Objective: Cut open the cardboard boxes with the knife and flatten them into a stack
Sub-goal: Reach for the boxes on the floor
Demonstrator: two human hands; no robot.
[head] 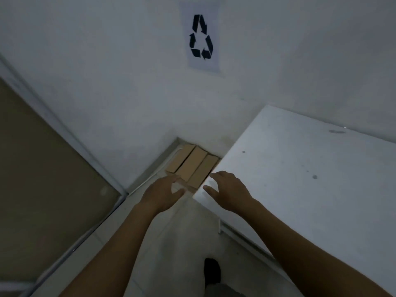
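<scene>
**Both hands empty above boxes in the corner**

The person looks down into a dim corner. Three tan boxes [191, 166] lie side by side on the floor [171, 243], at the foot of the wall [128, 93], between the door frame on the left and the table [300, 168] on the right. The right-hand box runs under the table's edge. Whether they are whole or already flattened cannot be told from this angle.

The left hand [164, 192] reaches forward, palm down, fingers loosely spread and holding nothing; its fingertips overlap the near ends of the boxes in the view, but contact cannot be told. The right hand [228, 189] is also spread and empty, palm down, over the near corner of the table, thumb pointing toward the left hand. The two hands are near each other but apart.

A paper sign [201, 37] with a black recycling symbol is stuck on the wall above the boxes. A brown door [42, 168] fills the left side. A dark shoe [212, 272] shows at the bottom between the forearms.
</scene>
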